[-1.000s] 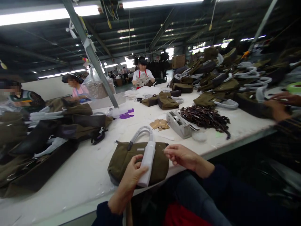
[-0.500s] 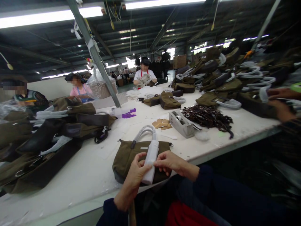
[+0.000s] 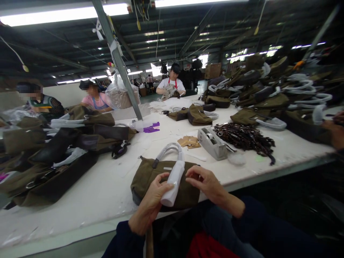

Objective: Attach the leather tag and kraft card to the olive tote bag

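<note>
An olive-green handbag point(image 3: 146, 172) with dark trim lies on the near edge of the table, its handle arching up in clear plastic wrap. A white wrapping sheet point(image 3: 176, 173) is rolled into a tube round the right-hand part of that handle. My left hand point(image 3: 153, 195) grips the lower part of this tube, thumb on top, other fingers partly hidden behind it. To the right, my right hand point(image 3: 205, 181) hovers over the bag, apart from the tube. Its fingers are bent, with a gap between thumb and forefinger, and I see nothing in them.
Beyond the bag stand a grey tape dispenser point(image 3: 212, 143), brown cards point(image 3: 189, 142) and a heap of dark straps point(image 3: 244, 138). Handbags pile up at left point(image 3: 67, 143) and right point(image 3: 252, 80). A slanted metal post point(image 3: 120, 68) rises behind. Co-workers sit across; another person's hand point(image 3: 337, 132) is at far right.
My right hand has come off the white tube and moved right, its fingers parting. My left hand stays on the tube. The view has shifted slightly left.
</note>
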### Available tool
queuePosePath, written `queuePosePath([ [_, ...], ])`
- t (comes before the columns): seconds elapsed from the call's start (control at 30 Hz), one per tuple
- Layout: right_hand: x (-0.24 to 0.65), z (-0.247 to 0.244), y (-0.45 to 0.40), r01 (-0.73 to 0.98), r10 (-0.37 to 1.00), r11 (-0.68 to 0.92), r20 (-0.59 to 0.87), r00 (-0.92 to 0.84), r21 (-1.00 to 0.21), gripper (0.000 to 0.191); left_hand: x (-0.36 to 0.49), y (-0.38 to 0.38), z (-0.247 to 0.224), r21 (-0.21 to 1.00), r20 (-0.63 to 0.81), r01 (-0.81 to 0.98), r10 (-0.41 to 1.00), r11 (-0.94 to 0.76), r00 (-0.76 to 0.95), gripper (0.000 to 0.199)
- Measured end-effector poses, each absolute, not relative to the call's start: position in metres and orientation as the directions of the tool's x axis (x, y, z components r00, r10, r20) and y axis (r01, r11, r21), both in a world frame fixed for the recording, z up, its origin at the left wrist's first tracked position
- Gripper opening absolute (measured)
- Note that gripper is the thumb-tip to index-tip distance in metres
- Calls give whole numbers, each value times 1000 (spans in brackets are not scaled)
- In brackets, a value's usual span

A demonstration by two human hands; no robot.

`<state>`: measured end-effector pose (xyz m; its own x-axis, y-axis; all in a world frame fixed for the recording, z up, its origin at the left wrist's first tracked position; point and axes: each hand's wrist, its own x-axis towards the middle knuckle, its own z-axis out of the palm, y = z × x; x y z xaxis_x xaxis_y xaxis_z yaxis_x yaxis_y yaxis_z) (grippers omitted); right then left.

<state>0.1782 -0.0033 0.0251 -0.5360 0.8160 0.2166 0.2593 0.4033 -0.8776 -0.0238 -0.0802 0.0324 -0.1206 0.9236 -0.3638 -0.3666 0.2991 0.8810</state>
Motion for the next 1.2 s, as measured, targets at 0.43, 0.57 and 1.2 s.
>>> queuePosePath([
  [0.43, 156, 18, 1, 227, 175, 974, 559, -811, 24, 25, -29, -79, 30, 864, -352, -402, 934, 302, -55, 82],
  [0.57, 151, 18, 0, 202, 164, 979, 561, -812, 7, 14, -31, -75, 20, 862, -353, -400, 935, 311, -34, 86],
  [1.2, 217, -7, 43, 498, 869, 473, 294, -397, -727, 41, -105, -125, 23, 846, 220, 487, 688, 219, -692, 71],
])
